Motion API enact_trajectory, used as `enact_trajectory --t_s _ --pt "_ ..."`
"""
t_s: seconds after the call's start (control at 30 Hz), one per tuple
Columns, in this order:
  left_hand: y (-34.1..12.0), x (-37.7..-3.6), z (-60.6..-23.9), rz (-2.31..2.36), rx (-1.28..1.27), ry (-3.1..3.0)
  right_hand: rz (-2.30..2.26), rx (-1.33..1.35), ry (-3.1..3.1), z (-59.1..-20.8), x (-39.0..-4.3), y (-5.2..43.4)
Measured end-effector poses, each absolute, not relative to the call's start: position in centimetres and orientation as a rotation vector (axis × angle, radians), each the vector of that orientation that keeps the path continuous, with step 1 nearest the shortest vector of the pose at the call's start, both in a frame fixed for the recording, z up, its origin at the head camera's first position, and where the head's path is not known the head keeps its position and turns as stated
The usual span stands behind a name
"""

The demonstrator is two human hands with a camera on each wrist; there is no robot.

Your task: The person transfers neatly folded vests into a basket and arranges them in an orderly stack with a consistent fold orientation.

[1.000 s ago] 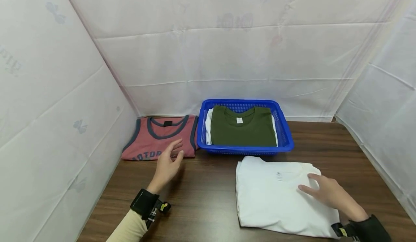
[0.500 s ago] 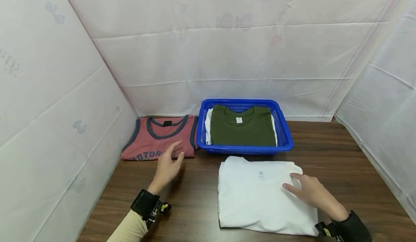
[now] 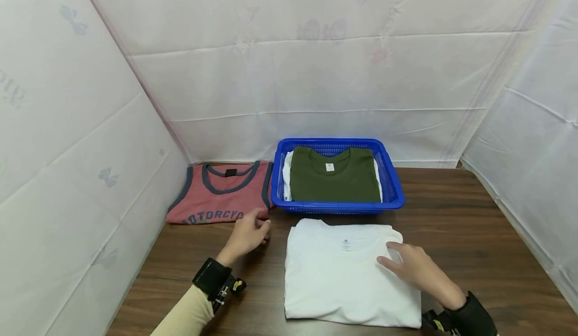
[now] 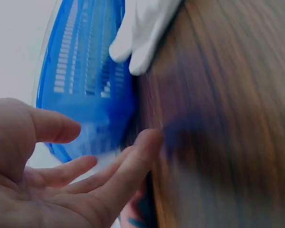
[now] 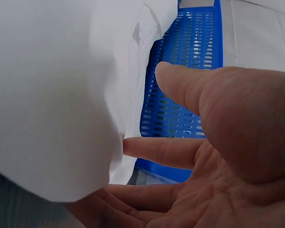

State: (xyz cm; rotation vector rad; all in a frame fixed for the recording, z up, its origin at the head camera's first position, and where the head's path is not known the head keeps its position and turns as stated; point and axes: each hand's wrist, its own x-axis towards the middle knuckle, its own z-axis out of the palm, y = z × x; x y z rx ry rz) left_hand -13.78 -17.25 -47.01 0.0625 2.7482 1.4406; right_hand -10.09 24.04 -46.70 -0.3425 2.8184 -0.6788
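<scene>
A folded white T-shirt (image 3: 347, 281) lies on the wooden table, a small printed label near its collar. My right hand (image 3: 417, 268) is at its right side; in the right wrist view the extended fingers (image 5: 161, 151) touch the shirt's edge, the thumb held apart. My left hand (image 3: 246, 235) is loosely open and holds nothing, between the white T-shirt and a folded red T-shirt (image 3: 226, 200) with dark trim and printed lettering. In the left wrist view its fingers (image 4: 128, 175) are spread low over the tabletop, some blurred.
Behind the white T-shirt stands a blue plastic basket (image 3: 397, 195). It holds a folded olive green T-shirt (image 3: 334, 185) with white cloth showing at both sides. White sheeting (image 3: 280, 85) walls the table at the back and both sides.
The white T-shirt has slid left along the table with my right hand at its side. My left hand has shifted right and slightly nearer, uncovering more of the red T-shirt's lettering.
</scene>
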Motion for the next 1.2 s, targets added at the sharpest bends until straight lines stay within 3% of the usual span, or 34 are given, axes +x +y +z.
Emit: enact_trajectory --t_s 0.43,0.83,1.03,1.2 --pt "-12.5 -15.0 -47.2 1.258 0.173 2.666 -0.671 -0.297 2.833 -47.1 -9.9 23.7" --pt "-11.8 -15.3 -47.5 1.289 0.117 2.491 -0.699 -0.319 2.86 -46.9 -9.6 24.0" --pt "-11.7 -15.3 -47.5 1.202 0.274 2.548 -0.722 -0.333 2.881 -47.0 -9.5 24.0" --pt "-12.2 -15.0 -47.1 1.128 0.559 2.586 -0.772 -0.376 2.938 -47.3 -9.6 24.3"
